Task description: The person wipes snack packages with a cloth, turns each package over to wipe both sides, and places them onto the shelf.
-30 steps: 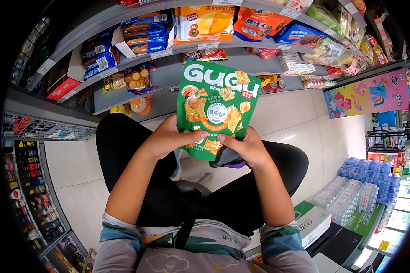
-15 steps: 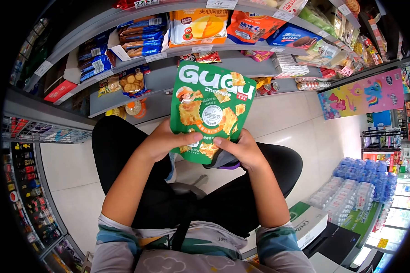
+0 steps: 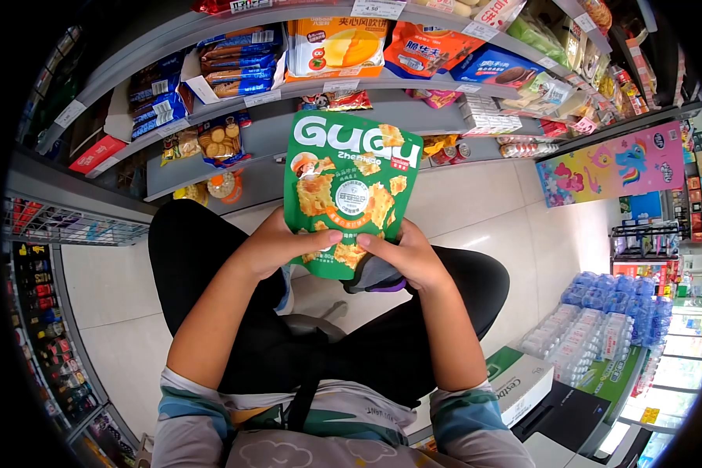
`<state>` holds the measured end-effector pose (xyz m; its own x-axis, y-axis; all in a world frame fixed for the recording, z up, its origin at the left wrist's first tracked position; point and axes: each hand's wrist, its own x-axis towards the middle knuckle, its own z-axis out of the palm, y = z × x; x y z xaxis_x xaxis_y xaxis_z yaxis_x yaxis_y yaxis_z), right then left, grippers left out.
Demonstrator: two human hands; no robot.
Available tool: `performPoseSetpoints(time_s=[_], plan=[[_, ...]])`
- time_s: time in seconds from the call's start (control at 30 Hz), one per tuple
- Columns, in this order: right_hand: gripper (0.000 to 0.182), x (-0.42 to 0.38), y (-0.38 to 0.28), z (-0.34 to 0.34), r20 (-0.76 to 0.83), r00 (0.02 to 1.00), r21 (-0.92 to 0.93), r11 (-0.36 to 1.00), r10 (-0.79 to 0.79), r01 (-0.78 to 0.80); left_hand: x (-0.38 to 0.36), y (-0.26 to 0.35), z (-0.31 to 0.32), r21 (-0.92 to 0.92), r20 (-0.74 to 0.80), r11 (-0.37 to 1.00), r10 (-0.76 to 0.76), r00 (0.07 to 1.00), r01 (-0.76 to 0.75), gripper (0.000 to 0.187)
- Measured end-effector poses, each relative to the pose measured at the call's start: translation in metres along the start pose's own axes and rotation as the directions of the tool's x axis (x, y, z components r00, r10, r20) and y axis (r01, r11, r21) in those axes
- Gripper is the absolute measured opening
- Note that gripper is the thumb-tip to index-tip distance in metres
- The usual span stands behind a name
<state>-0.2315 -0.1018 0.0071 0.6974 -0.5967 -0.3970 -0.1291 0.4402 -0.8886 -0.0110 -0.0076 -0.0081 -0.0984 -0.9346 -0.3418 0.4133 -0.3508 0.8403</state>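
A green snack bag (image 3: 351,179) printed "GUGU", with pictures of golden crisp pieces, is held up between both hands, its printed front facing me. My left hand (image 3: 285,246) grips the lower left side, thumb laid across the front. From the lower right, my right hand (image 3: 402,253) clasps it the same way, its thumb tip close to the left one. The fingers of both hands are mostly hidden behind the bag. Its top edge looks flat and closed.
Curved grey shelves (image 3: 288,125) ahead hold orange biscuit packs (image 3: 335,47), blue-wrapped bars (image 3: 238,66) and other snacks. A drinks rack (image 3: 51,312) stands at left. Shrink-wrapped bottles (image 3: 585,335), a white-and-green carton (image 3: 519,382) and a pink cartoon panel (image 3: 612,165) are at right.
The snack bag has shifted slightly left in view and stands a little straighter. Both hands keep their hold on it. The surroundings have moved slightly left with the camera.
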Motion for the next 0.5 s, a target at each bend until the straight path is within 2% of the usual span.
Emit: performPoseSetpoints(time_s=[0.1,0.17,0.2,0.27,0.3,0.37,0.4,0.43,0.5], plan=[[0.060,0.000,0.000,-0.006,-0.033,0.999,-0.052,0.998,0.024,-0.025,0.001,-0.005,-0.002,0.019,-0.024,1.000,0.022,0.999,-0.021,0.063],[0.071,-0.005,0.003,-0.018,-0.022,0.995,-0.209,0.973,0.097,-0.100,0.000,-0.004,0.000,0.032,-0.040,0.999,0.037,0.998,-0.036,0.060],[0.071,-0.008,0.005,-0.023,-0.022,0.995,-0.210,0.973,0.097,-0.100,-0.002,-0.001,0.002,0.014,-0.058,0.999,0.043,0.997,-0.042,0.059],[0.074,-0.011,0.007,-0.029,0.225,0.971,-0.435,0.900,0.077,0.030,-0.003,0.001,0.001,-0.008,-0.078,0.999,0.048,0.996,-0.049,0.059],[0.074,-0.010,0.007,-0.030,0.226,0.971,-0.437,0.899,0.079,0.028,-0.003,0.002,-0.002,-0.023,-0.092,0.997,0.067,0.993,-0.070,0.058],[0.069,-0.007,0.005,-0.031,0.264,0.894,-0.723,0.688,0.361,-0.064,-0.003,0.003,-0.006,-0.036,-0.109,0.995,0.084,0.990,-0.089,0.057],[0.064,-0.022,-0.002,-0.040,0.171,0.886,-0.917,0.399,0.432,-0.017,-0.008,0.004,0.015,-0.044,-0.121,0.993,0.106,0.987,-0.112,0.057],[0.064,-0.018,0.002,-0.040,0.169,0.884,-0.917,0.397,0.436,-0.020,-0.007,0.005,0.012,-0.067,-0.131,0.990,0.117,0.985,-0.126,0.058],[0.059,-0.007,0.026,-0.045,0.011,0.955,-0.899,0.421,0.296,-0.121,-0.005,0.006,0.000,-0.074,-0.131,0.989,0.117,0.984,-0.127,0.059]])
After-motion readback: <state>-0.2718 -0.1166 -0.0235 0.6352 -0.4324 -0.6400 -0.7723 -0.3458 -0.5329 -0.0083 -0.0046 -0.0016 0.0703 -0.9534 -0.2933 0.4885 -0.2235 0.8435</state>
